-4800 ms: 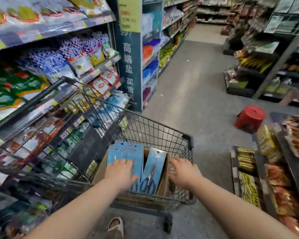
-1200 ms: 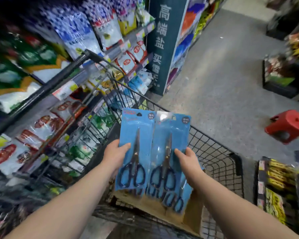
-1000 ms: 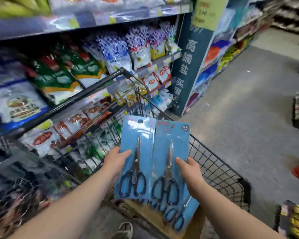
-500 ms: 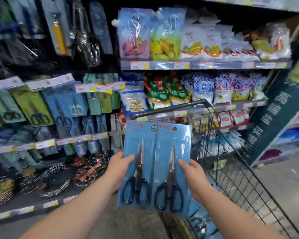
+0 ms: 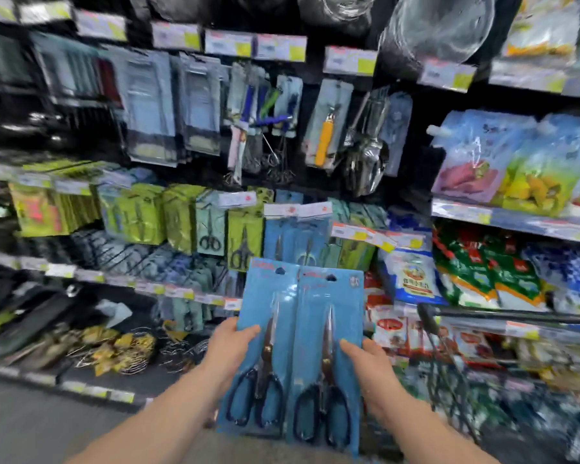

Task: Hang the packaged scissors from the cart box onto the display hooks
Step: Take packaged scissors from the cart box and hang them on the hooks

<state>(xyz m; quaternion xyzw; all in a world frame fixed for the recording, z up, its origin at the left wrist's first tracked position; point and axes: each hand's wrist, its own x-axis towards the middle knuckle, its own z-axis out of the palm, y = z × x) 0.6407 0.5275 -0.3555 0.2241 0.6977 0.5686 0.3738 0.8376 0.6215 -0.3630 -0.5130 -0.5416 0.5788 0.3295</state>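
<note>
— Where were the packaged scissors (image 5: 310,306) just then?

— Held up in front of the shelving (image 5: 181,293), just below a row of blue scissor cards (image 5: 293,242) already hanging there. Two packs sat side by side, inner edges touching or slightly overlapped. The left hand (image 5: 230,349) pinched the left pack (image 5: 265,316) at its outer edge, thumb on the front. The right hand (image 5: 370,366) gripped the right pack (image 5: 332,329) the same way. The hands were apart, one clamped on each. (Whether more cards lay behind those two, I couldn't tell.)

— What could have gone wrong from there?

— My guess: both hands were full, so nothing was free to steady a hook or lift the price tags (image 5: 297,209) that hung over the hook ends. Each card had only a small hang hole (image 5: 279,271) at the top. The grip sat low, so the top could wobble and miss the hook tip or snag a tag. A one-edge pinch on glossy packaging could also slip and drop a pack to the floor (image 5: 31,420). The green cards (image 5: 245,239) next door invited a wrong hook, too.

— And the look of them?

— Bright blue backing, shiny over the front, red lettering at the top corner. The scissors were dark-handled, blades pointing up, loops at the bottom. The view was motion-blurred, so finer print was unreadable.
</note>
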